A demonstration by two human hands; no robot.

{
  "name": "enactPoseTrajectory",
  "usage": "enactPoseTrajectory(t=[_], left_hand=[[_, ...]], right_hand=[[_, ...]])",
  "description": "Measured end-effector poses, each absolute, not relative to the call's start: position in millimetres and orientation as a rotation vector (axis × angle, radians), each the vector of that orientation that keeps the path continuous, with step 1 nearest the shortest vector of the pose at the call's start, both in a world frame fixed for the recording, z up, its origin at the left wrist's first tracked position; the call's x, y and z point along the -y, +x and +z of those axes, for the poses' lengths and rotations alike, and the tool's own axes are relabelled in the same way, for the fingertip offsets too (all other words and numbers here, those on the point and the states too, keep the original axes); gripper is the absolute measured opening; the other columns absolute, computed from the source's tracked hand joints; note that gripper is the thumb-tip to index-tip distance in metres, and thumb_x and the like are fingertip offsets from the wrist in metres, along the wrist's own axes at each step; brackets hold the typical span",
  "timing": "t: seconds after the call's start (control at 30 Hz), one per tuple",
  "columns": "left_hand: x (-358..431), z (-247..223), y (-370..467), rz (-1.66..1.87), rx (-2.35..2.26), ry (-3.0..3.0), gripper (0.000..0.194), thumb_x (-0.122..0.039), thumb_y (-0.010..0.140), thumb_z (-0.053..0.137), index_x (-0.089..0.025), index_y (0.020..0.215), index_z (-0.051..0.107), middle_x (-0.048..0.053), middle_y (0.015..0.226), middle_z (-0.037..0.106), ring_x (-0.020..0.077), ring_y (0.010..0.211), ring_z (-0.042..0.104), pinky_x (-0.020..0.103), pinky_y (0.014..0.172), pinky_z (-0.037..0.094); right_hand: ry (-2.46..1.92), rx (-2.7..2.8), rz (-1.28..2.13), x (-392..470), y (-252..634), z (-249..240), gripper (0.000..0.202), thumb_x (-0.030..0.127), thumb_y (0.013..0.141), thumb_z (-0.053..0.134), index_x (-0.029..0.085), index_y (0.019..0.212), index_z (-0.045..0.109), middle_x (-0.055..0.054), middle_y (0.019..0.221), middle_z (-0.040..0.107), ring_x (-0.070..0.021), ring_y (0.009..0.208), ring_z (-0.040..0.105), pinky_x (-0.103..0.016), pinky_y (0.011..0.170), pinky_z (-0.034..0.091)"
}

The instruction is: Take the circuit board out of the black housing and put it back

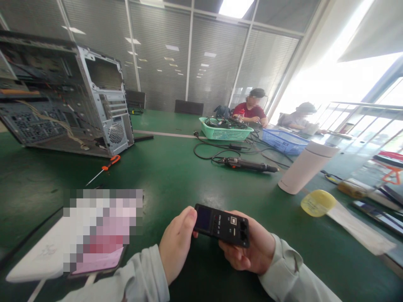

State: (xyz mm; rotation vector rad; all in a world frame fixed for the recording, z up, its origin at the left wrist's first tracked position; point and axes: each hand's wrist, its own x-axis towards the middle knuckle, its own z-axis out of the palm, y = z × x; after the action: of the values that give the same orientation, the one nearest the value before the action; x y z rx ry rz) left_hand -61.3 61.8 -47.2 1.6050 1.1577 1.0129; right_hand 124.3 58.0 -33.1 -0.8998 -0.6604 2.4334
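Observation:
A small black device (222, 225) with a dark screen, a square port and a few small printed labels is held low over the green table (163, 176). My left hand (179, 237) grips its screen end, thumb on the edge. Around the opposite end, by the ports, my right hand (252, 245) has its fingers curled underneath. To the left lie a phone (103, 251) with a pink screen and a flat white object (40, 256), both partly blurred out. An orange-handled screwdriver (111, 162) rests farther back.
An open computer case (94, 105) stands at the left. A corded electric screwdriver (248, 164), a green basket (225, 133) of cables and a blue basket (283, 141) lie ahead. A pale bottle (307, 167) and a yellow round object (317, 203) are at right. Two people sit beyond.

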Motion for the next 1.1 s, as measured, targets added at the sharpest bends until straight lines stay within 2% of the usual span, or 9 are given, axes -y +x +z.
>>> enactPoseTrajectory(t=[0.13, 0.27, 0.4, 0.5, 0.57, 0.63, 0.77, 0.93, 1.1], left_hand=[[-62.3, -45.0, -61.6, 1.002, -1.169, 1.600, 0.043, -0.048, 0.095, 0.024, -0.024, 0.066, 0.045, -0.002, 0.061, 0.049, 0.0206, 0.062, 0.051, 0.033, 0.065, 0.042], [-62.1, -39.9, -61.2, 0.999, -1.157, 1.552, 0.027, -0.039, 0.091, 0.035, -0.023, 0.093, 0.056, 0.001, 0.085, 0.065, 0.0236, 0.085, 0.061, 0.035, 0.080, 0.045], [-62.8, -40.8, -59.7, 1.020, -1.121, 1.519, 0.033, -0.040, 0.090, 0.039, -0.023, 0.115, 0.054, 0.005, 0.105, 0.066, 0.0259, 0.104, 0.059, 0.039, 0.094, 0.042], [-62.5, -43.0, -58.4, 1.028, -1.062, 1.492, 0.037, -0.039, 0.088, 0.045, -0.023, 0.121, 0.047, 0.007, 0.109, 0.064, 0.0251, 0.103, 0.060, 0.042, 0.095, 0.043], [-61.6, -43.7, -58.0, 1.045, -1.050, 1.515, 0.036, -0.032, 0.084, 0.053, -0.024, 0.119, 0.046, 0.007, 0.112, 0.063, 0.0246, 0.106, 0.059, 0.042, 0.097, 0.042], [-60.6, -44.0, -57.7, 1.063, -1.061, 1.568, 0.037, -0.023, 0.079, 0.058, -0.025, 0.113, 0.046, 0.005, 0.110, 0.063, 0.0246, 0.108, 0.058, 0.043, 0.099, 0.040], [-59.7, -44.2, -56.4, 1.060, -1.021, 1.607, 0.032, -0.015, 0.073, 0.060, -0.025, 0.099, 0.044, 0.003, 0.102, 0.060, 0.0246, 0.106, 0.058, 0.043, 0.097, 0.042], [-58.9, -39.6, -55.6, 1.048, -0.974, 1.594, 0.029, -0.018, 0.074, 0.059, -0.024, 0.098, 0.044, 0.005, 0.103, 0.060, 0.0250, 0.106, 0.058, 0.043, 0.098, 0.040], [-59.7, -37.1, -58.4, 1.024, -1.010, 1.567, 0.015, -0.025, 0.078, 0.053, -0.023, 0.093, 0.050, 0.008, 0.112, 0.062, 0.0267, 0.111, 0.055, 0.046, 0.102, 0.034]], right_hand=[[-0.986, 0.778, 2.357, -56.8, 129.7, -36.7, 0.062, 0.061, 0.093, 0.024, 0.011, 0.073, 0.055, -0.005, 0.048, 0.047, -0.0113, 0.033, 0.042, -0.016, 0.033, 0.032], [-1.121, 0.944, 2.040, -56.3, 132.2, -35.3, 0.048, 0.058, 0.086, 0.049, 0.011, 0.086, 0.053, -0.005, 0.061, 0.055, -0.0138, 0.045, 0.055, -0.016, 0.039, 0.039], [-1.175, 1.114, 1.609, -57.5, 129.9, -30.1, 0.058, 0.060, 0.072, 0.071, 0.017, 0.100, 0.045, 0.000, 0.072, 0.058, -0.0160, 0.050, 0.059, -0.016, 0.041, 0.040], [-1.186, 1.314, 1.314, -55.4, 129.2, -29.0, 0.053, 0.053, 0.075, 0.068, 0.017, 0.108, 0.048, -0.003, 0.086, 0.059, -0.0174, 0.063, 0.061, -0.022, 0.052, 0.045], [-1.191, 1.529, 0.966, -52.5, 129.6, -30.0, 0.043, 0.042, 0.081, 0.062, 0.017, 0.113, 0.050, -0.005, 0.097, 0.058, -0.0203, 0.084, 0.060, -0.028, 0.073, 0.049], [-1.177, 1.706, 0.671, -50.0, 130.3, -30.8, 0.039, 0.035, 0.083, 0.059, 0.018, 0.117, 0.051, -0.006, 0.106, 0.056, -0.0214, 0.099, 0.054, -0.032, 0.088, 0.044], [-1.145, 1.906, 0.555, -49.3, 132.7, -27.3, 0.032, 0.039, 0.085, 0.065, 0.019, 0.108, 0.055, -0.004, 0.102, 0.056, -0.0194, 0.091, 0.054, -0.028, 0.079, 0.044], [-1.123, 1.969, 0.418, -52.5, 137.9, -22.4, 0.040, 0.055, 0.088, 0.066, 0.020, 0.105, 0.057, -0.003, 0.096, 0.057, -0.0180, 0.083, 0.055, -0.026, 0.073, 0.042], [-1.143, 1.923, 0.420, -51.6, 141.8, -22.9, 0.038, 0.050, 0.086, 0.068, 0.020, 0.106, 0.054, -0.001, 0.094, 0.057, -0.0162, 0.079, 0.055, -0.023, 0.069, 0.042]])
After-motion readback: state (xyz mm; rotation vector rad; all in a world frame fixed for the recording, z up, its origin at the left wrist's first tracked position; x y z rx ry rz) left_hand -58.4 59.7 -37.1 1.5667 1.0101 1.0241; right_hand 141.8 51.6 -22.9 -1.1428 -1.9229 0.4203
